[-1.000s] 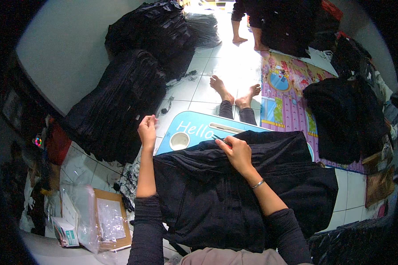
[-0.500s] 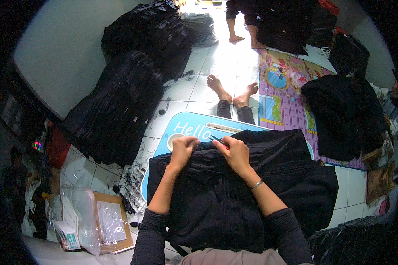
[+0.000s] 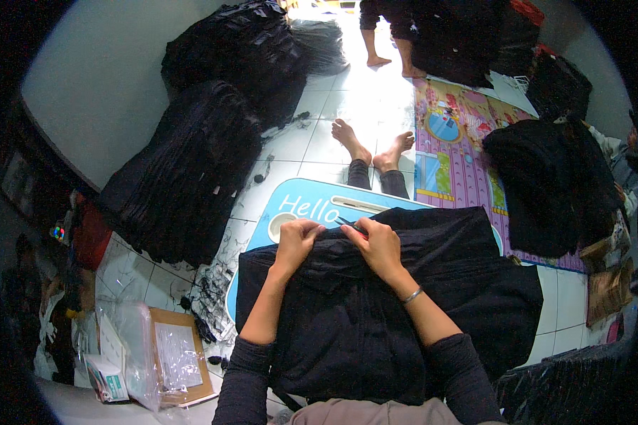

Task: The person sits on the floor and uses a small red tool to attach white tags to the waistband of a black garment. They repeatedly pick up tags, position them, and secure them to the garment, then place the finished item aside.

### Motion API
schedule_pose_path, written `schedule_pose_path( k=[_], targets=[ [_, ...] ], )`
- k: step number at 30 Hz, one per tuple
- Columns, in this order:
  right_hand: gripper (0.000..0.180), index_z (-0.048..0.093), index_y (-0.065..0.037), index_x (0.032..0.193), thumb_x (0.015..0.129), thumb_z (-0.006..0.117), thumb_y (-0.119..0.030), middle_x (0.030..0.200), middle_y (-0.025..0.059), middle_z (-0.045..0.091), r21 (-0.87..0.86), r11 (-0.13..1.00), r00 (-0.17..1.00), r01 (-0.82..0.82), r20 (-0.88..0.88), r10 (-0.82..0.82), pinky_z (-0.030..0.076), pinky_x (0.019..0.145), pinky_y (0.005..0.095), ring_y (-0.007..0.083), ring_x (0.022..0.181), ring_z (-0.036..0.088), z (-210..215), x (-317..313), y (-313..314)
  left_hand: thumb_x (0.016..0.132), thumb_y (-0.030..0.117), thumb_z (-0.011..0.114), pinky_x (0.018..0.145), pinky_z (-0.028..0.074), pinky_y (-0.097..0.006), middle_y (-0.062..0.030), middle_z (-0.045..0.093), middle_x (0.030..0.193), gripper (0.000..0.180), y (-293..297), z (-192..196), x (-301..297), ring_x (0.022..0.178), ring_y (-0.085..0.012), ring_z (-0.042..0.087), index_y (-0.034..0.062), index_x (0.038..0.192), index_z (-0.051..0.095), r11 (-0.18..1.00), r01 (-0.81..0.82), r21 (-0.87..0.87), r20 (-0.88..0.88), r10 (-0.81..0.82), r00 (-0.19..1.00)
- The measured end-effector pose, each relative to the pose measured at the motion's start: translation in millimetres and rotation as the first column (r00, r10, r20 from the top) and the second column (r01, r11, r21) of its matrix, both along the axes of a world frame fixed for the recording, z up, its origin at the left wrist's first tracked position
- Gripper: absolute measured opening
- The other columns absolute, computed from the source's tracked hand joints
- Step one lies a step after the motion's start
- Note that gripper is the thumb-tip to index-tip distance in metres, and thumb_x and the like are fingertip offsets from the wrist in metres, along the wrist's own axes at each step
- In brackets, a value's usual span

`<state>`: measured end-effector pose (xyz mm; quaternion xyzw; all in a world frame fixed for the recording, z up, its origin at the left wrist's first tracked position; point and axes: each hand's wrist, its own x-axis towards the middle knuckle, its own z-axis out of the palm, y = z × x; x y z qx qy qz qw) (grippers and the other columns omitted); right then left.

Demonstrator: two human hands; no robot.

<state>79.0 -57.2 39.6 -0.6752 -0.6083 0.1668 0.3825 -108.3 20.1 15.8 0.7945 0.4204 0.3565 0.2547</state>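
Left hand (image 3: 298,244) pinches draped black cloth (image 3: 340,304), seemingly steadying it; right hand (image 3: 381,248), beside, grips slim dark pointed tool (image 3: 348,224).

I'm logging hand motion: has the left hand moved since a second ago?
Yes, rightward: the left hand was left of the round recess in the blue table; now it partly covers that recess.
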Motion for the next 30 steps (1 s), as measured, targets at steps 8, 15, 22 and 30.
schedule_pose_path(
  k=[8,15,22,30],
  targets=[
    [0.046,0.062,-0.005,0.073,0.085,0.060,-0.049,0.065,0.0157,0.062,0.008,1.000,1.000,-0.002,0.013,0.002,0.046,0.053,0.0446,0.0357,0.062,0.062,1,0,0,0.091,0.028,0.063,0.059,0.048,-0.023,-0.0018,0.064,0.082,0.024,15,1,-19,0.073,-0.0094,0.058,0.0041,0.091,0.064,0.689,0.272,-0.672,0.502,0.154,0.851],
    [0.041,0.060,-0.003,0.075,0.083,0.064,-0.042,0.074,0.0171,0.061,0.034,0.999,1.000,0.006,-0.008,-0.006,0.047,0.057,0.0445,0.0361,0.068,0.062,3,0,0,0.094,0.025,0.057,0.052,0.044,-0.016,-0.0010,0.058,0.074,0.020,21,-3,-24,0.062,-0.0052,0.054,0.0052,0.091,0.057,0.647,0.397,-0.651,0.697,0.304,0.649],
    [0.023,0.057,-0.003,0.096,0.081,0.068,-0.017,0.097,0.0174,0.058,0.088,0.960,0.923,0.265,0.263,-0.279,0.051,0.067,0.0467,0.0390,0.081,0.063,-2,45,9,0.085,0.038,0.068,0.050,0.041,-0.020,-0.0028,0.058,0.066,0.041,19,1,-15,0.059,-0.0089,0.053,-0.0031,0.090,0.068,0.792,-0.027,-0.610,0.276,0.244,0.930],
    [0.012,0.064,-0.009,0.089,0.080,0.066,-0.017,0.088,0.0097,0.064,0.178,0.982,0.943,0.060,0.313,-0.115,0.049,0.063,0.0436,0.0334,0.077,0.063,40,82,-30,0.065,0.006,0.073,0.058,0.048,-0.032,-0.0069,0.060,0.070,0.018,-21,27,13,0.062,-0.0175,0.058,0.0036,0.081,0.064,0.985,-0.091,0.147,-0.084,0.104,0.991]
  ],
)
